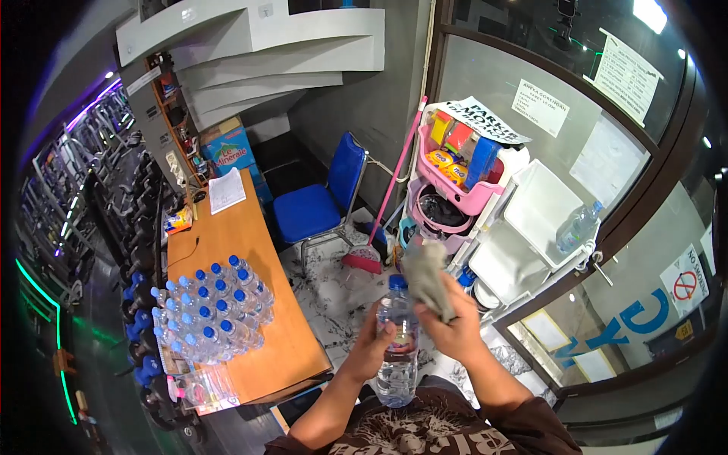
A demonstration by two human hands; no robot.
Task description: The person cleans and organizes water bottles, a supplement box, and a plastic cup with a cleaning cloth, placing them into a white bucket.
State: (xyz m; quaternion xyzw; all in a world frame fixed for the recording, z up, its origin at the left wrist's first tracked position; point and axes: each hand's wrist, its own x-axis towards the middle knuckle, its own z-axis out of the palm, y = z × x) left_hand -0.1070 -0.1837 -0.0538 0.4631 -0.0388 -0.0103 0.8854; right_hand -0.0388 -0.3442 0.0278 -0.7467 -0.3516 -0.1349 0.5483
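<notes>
Before the person's chest, left hand (369,350) has its grip closed round an upright water bottle (397,345). Right hand (453,327) clamps a grey cloth (426,274) against the bottle's upper part. Packed bottles (208,311) stand on the desk (250,250) alongside.

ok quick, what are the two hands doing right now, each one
Left hand: closed around the water bottle, holding it upright.
Right hand: closed on a grey cloth, pressed against the bottle near its top.
</notes>
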